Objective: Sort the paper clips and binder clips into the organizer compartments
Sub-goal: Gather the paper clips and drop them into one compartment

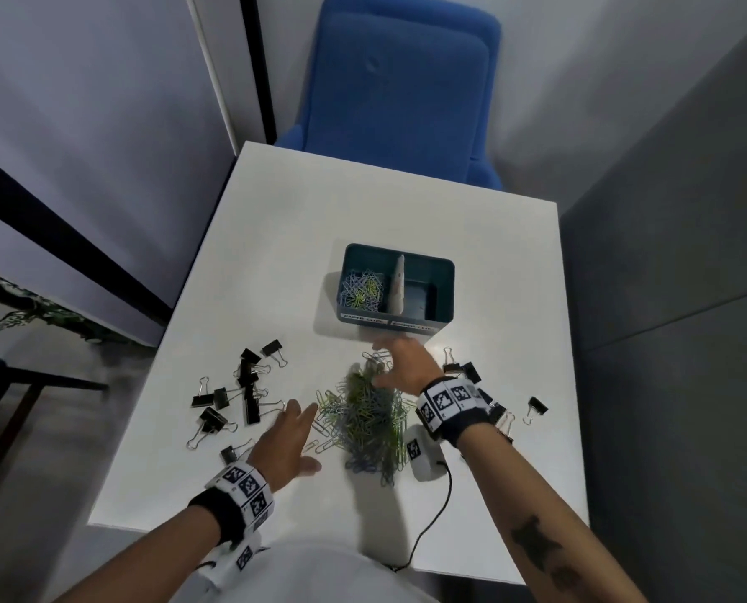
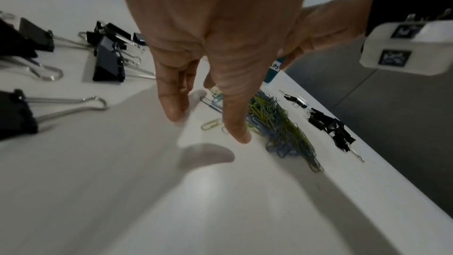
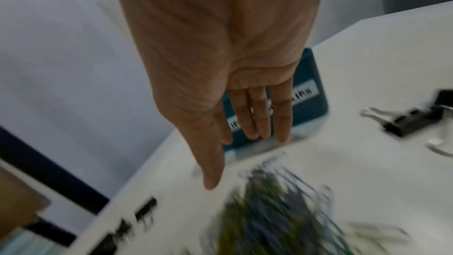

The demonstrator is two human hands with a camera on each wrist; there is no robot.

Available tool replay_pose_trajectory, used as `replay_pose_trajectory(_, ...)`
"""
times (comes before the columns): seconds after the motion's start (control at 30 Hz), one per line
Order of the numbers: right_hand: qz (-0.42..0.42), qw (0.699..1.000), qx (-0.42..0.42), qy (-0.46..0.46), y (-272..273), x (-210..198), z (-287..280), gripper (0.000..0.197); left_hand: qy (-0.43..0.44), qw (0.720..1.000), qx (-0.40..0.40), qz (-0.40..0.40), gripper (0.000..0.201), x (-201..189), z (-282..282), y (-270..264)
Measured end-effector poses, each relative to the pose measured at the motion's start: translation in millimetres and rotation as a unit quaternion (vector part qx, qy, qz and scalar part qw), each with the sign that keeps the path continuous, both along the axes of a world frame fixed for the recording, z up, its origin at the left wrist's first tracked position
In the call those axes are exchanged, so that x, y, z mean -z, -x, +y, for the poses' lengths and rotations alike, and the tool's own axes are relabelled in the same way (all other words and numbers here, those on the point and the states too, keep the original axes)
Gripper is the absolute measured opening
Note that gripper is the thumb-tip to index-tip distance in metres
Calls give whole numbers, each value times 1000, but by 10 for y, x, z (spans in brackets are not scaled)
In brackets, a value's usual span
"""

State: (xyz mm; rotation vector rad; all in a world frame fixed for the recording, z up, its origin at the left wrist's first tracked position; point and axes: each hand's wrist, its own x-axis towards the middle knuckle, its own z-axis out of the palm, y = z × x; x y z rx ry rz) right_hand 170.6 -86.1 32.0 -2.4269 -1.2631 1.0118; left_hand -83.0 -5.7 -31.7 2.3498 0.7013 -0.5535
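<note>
A teal organizer (image 1: 443, 293) stands mid-table with a divider; paper clips (image 1: 363, 287) lie in its left compartment, and its right one looks bare. A heap of green and blue paper clips (image 1: 369, 417) lies in front of it. Black binder clips (image 1: 243, 393) are scattered to the left, with a few more (image 1: 536, 406) to the right. My left hand (image 1: 291, 433) hovers at the heap's left edge with straight fingers (image 2: 235, 123), holding nothing. Over the far end of the heap my right hand (image 1: 400, 363) is spread flat, fingers (image 3: 259, 115) straight and pointing at the organizer (image 3: 316, 92).
The white table (image 1: 276, 237) has a blue chair (image 1: 402, 93) behind its far edge. A small white device (image 1: 421, 454) with a black cable lies at the near right beside the heap. Grey walls close in on both sides.
</note>
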Motion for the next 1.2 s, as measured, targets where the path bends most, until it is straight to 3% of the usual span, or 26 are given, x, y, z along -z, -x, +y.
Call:
replay_pose_trajectory(0.13, -29, 992, -50, 108, 120, 361, -190, 109, -27, 999, 22, -14, 100, 33, -85, -119)
replay_pose_trajectory(0.27, -53, 985, -92, 134, 250, 483, -301, 120, -33, 998, 4, -49, 101, -11, -110, -350)
replay_pose_trajectory(0.4, -71, 992, -84, 63, 432, 476, -429, 98, -36, 998, -14, -51, 92, -42, -134, -517)
replay_pose_trajectory(0.6, -36, 999, 37, 14, 568, 522, -634, 62, -24, 997, -2, -67, 43, -64, -162, -576)
replay_pose_trajectory(0.77, -32, 995, 99, -10, 532, 447, -695, 23, -2, 996, -62, -71, 12, -30, -111, -541)
replay_pose_trajectory(0.93, -20, 990, 133, -36, 511, 361, -768, 18, 1, 990, -82, -112, 10, -141, -49, -546)
replay_pose_trajectory(1.1, -13, 986, 148, -71, 504, 201, -846, 9, 12, 980, -82, -181, 7, -469, 120, -601)
replay_pose_trajectory(1.2, -19, 983, 155, -94, 505, 88, -878, 13, 19, 971, -77, -227, 6, -755, 227, -740)
